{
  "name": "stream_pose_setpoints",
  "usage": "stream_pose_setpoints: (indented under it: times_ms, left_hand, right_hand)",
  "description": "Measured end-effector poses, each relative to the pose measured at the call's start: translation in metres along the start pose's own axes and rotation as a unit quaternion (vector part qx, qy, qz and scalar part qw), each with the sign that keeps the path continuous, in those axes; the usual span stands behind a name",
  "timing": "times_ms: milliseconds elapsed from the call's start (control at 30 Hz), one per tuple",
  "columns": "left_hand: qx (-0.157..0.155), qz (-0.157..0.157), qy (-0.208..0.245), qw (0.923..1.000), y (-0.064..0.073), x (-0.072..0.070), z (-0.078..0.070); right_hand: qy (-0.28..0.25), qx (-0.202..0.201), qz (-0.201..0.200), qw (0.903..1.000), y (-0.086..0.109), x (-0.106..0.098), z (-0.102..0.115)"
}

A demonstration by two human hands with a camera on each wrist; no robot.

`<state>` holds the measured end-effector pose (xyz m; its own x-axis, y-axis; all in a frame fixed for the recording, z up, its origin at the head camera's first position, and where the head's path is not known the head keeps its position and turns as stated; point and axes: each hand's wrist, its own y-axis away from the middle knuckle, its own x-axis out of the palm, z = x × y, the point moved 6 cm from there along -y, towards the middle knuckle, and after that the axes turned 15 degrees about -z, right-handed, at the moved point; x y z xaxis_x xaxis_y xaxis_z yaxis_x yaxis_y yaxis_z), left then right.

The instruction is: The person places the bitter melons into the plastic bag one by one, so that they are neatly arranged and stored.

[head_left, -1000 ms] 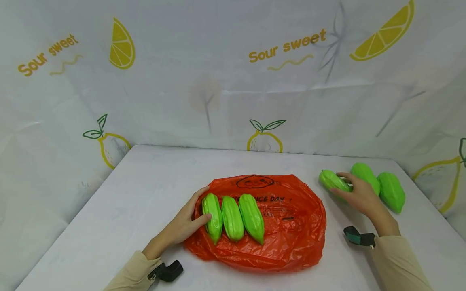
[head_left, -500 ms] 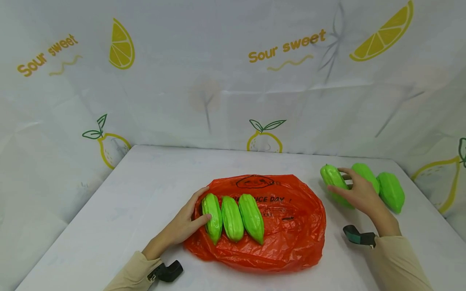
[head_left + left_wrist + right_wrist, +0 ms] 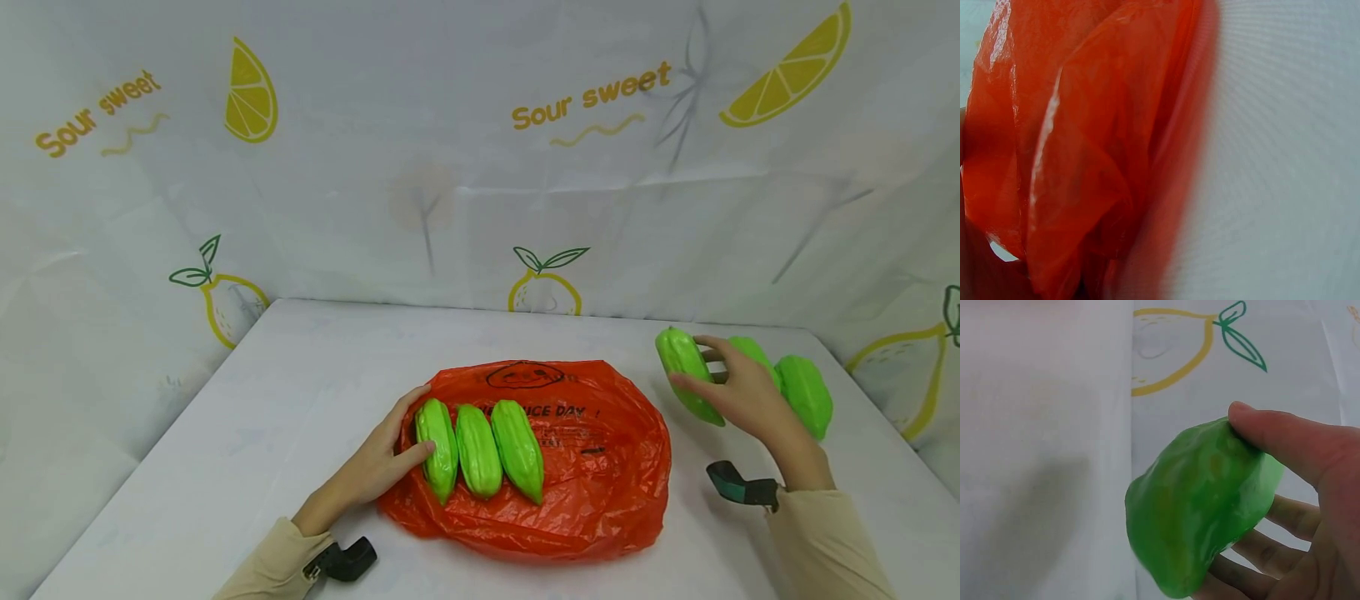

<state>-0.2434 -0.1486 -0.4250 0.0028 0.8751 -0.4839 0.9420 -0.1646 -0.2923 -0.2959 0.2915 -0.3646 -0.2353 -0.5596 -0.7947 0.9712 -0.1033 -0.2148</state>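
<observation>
Honestly can't read the tiny print (image 3: 573,438) on the red bag (image 3: 600,508), or fully see the left hand (image 3: 375,462) or the green fruit (image 3: 752,350) behind the right hand (image 3: 746,396).

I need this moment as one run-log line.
left hand: holds red plastic bag; right hand: holds ribbed green fruit aloft; bag: three fruits; table: two fruits

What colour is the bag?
The bag is red with black print; the head view shows it best.
</observation>
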Motion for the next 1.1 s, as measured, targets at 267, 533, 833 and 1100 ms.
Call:
stream_pose_setpoints:
  times_ms: [267, 533, 833, 1100]
  left_hand:
    - [-0.006, 0.005, 0.002, 1.0, 0.0, 0.0, -0.001]
    - [0.004, 0.002, 0.001, 1.0, 0.0, 0.0, -0.001]
    - [0.003, 0.0, -0.005, 1.0, 0.0, 0.0, -0.001]
    - [-0.003, 0.002, -0.005, 1.0, 0.0, 0.0, -0.001]
  right_hand:
    - [0.004, -0.006, -0.009, 0.9999, 0.003, -0.005, 0.013]
    - [-0.003, -0.021, -0.022, 0.9995, 0.008, -0.013, 0.026]
    - [-0.019, -0.037, -0.045, 0.9981, 0.016, -0.026, 0.041]
    - [-0.024, -0.039, -0.056, 0.9974, 0.023, -0.039, 0.053]
